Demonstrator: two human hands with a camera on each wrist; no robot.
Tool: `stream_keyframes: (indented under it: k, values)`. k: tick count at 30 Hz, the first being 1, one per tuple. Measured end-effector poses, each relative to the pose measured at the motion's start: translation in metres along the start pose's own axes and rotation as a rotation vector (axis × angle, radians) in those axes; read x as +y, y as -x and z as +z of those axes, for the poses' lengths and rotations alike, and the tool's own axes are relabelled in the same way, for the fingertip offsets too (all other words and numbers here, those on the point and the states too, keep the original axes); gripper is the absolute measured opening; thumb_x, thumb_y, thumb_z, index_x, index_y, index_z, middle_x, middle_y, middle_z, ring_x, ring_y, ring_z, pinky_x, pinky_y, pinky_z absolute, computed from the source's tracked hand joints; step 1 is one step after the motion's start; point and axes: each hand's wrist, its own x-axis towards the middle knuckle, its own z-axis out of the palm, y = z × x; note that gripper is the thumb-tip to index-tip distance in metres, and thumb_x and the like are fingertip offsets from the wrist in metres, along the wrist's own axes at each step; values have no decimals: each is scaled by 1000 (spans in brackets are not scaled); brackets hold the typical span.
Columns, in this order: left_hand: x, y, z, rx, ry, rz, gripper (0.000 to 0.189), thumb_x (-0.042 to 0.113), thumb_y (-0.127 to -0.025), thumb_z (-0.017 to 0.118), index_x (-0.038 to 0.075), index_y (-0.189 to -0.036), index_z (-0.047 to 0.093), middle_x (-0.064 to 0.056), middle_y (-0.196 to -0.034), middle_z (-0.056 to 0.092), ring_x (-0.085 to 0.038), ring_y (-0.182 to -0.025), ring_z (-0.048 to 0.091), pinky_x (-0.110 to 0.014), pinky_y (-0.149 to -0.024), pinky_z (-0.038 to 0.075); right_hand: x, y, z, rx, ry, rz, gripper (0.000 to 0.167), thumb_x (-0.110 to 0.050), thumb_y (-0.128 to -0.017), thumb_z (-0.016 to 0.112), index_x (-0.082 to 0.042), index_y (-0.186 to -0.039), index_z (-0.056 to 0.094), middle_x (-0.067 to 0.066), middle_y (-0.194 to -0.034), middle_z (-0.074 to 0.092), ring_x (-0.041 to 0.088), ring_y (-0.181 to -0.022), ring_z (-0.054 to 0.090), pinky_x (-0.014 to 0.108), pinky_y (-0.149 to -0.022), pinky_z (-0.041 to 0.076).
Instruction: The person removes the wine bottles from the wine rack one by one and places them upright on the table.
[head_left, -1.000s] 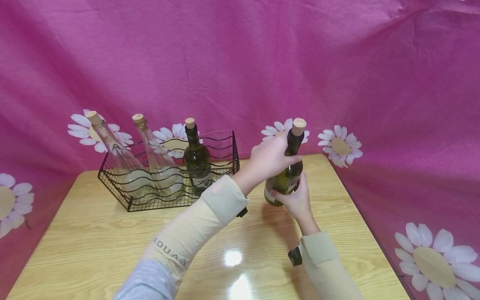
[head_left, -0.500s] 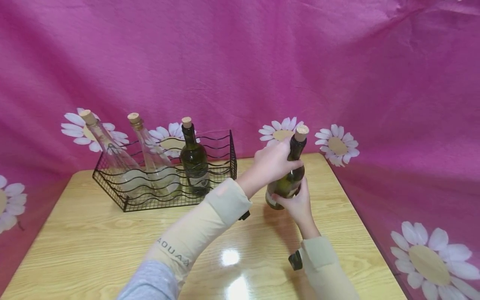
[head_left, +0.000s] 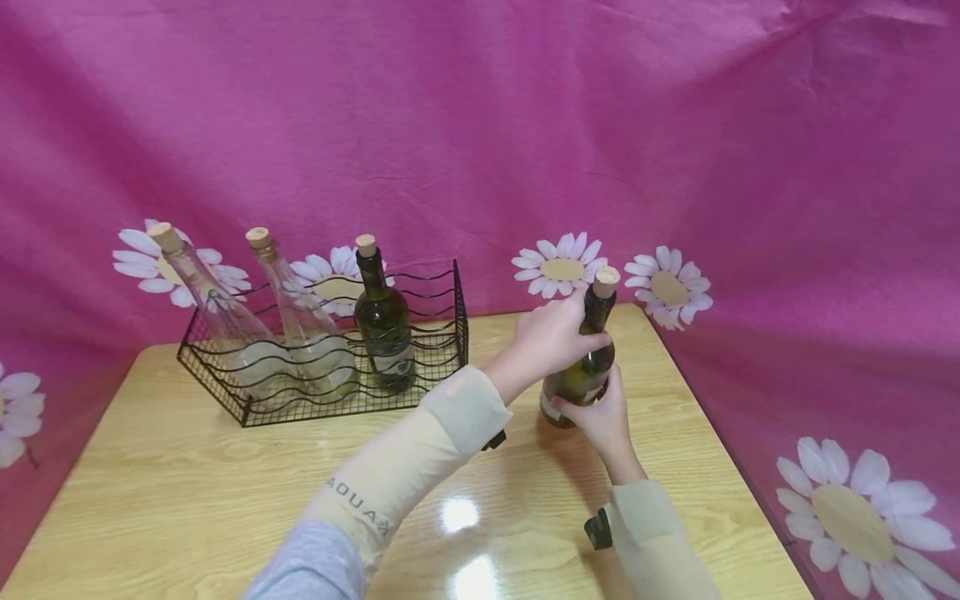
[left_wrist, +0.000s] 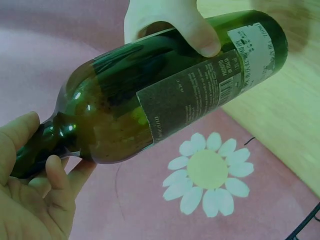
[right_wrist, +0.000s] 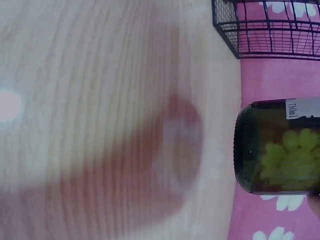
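Note:
Both hands hold a dark green wine bottle [head_left: 573,385], corked and leaning to the right at the table's right side. My left hand [head_left: 551,337] grips its neck, the fingers curled round the glass in the left wrist view. Lower down, my right hand [head_left: 606,421] holds the body between thumb and fingers. The bottle's labels [left_wrist: 197,90] show in the left wrist view. In the right wrist view the bottle's base [right_wrist: 245,150] appears apart from the tabletop, and most of the right hand is out of frame. The cork [head_left: 607,280] sits in the mouth.
A black wire rack [head_left: 247,410] stands on the wooden table [head_left: 187,492] at the left. It holds two corked clear bottles [head_left: 303,321], leaning left, and one corked green bottle [head_left: 384,321]. A pink flowered cloth [head_left: 480,150] hangs behind.
The held bottle has come down and slightly to the right, with both hands moving along with it and keeping their holds. The whole view has shifted a little, so the rack appears farther left.

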Motion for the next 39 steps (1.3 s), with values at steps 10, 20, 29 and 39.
stream_keyframes:
  k: [10, 20, 29, 39]
  values:
    - [1, -4, 16, -1, -7, 39, 41, 41, -81, 62, 15, -110, 51, 4, -94, 64, -10, -77, 59, -28, -57, 42, 13, 2, -11, 15, 18, 19, 86, -6, -66, 78, -8, -134, 26, 11, -127, 39, 24, -115, 37, 44, -96, 28]
    - [3, -9, 35, 0, 6, 79, 40, 40, -81, 63, 18, -112, 51, 6, -96, 64, -11, -78, 58, -30, -58, 42, 19, 7, -21, 30, 34, 60, 89, -6, -67, 77, -10, -137, 23, 13, -130, 36, 26, -117, 35, 44, -96, 27]
    - [11, -13, 43, -3, 22, 88, 47, 39, -81, 64, 22, -121, 48, 4, -101, 64, -13, -84, 60, -32, -56, 43, -4, 16, -25, 75, 37, 79, 85, 3, -67, 73, 0, -135, 22, 23, -129, 35, 33, -115, 35, 46, -95, 28]
    - [18, -16, 51, 7, 18, 108, 46, 39, -81, 64, 19, -119, 48, 4, -99, 64, -12, -80, 59, -29, -54, 41, 34, 11, -34, 129, 68, 73, 92, -5, -65, 78, -11, -138, 22, 12, -131, 36, 25, -118, 35, 43, -97, 27]
